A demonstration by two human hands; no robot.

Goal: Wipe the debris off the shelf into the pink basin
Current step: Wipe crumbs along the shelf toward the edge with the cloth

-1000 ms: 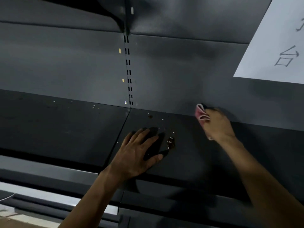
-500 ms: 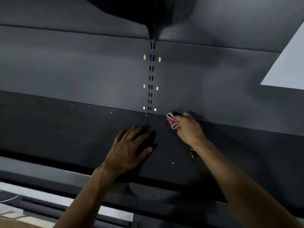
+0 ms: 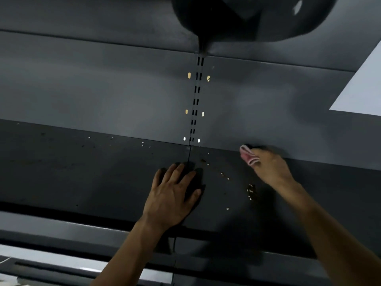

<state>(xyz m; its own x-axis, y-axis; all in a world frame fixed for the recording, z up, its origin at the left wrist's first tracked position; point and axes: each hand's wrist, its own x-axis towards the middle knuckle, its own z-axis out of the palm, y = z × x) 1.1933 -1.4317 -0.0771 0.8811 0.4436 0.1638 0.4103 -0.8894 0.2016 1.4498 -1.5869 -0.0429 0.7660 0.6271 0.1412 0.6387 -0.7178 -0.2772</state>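
Dark metal shelf, two panels butted at a thin seam, backed by a grey rear wall. Slotted upright strip running down that wall to the seam, flanked by small pale oval holes. Dark rounded shape overhanging at the top centre, blurred, identity unclear. Pale sheet cutting in at the right edge, no writing visible on it.

Left hand laid flat on the shelf, palm down, fingers spread, fingertips right at the seam, holding nothing. Forearm reaching up from the bottom of the view over the shelf's front lip.

Right hand at the back of the right panel, just where shelf meets wall, fingers closed around a folded pink cloth; folded end sticking out to the left of the fingers, motion-blurred. Cannot tell whether cloth touches the shelf surface or the wall.

Debris scattered as pale crumbs on the right panel, between the two hands: a loose trail from near the seam toward a denser cluster beside the right wrist, one stray crumb nearer the front. More fine specks along the back edge of the left panel, well apart from either hand. Nothing lying between cloth and crumbs. Pink basin out of sight.
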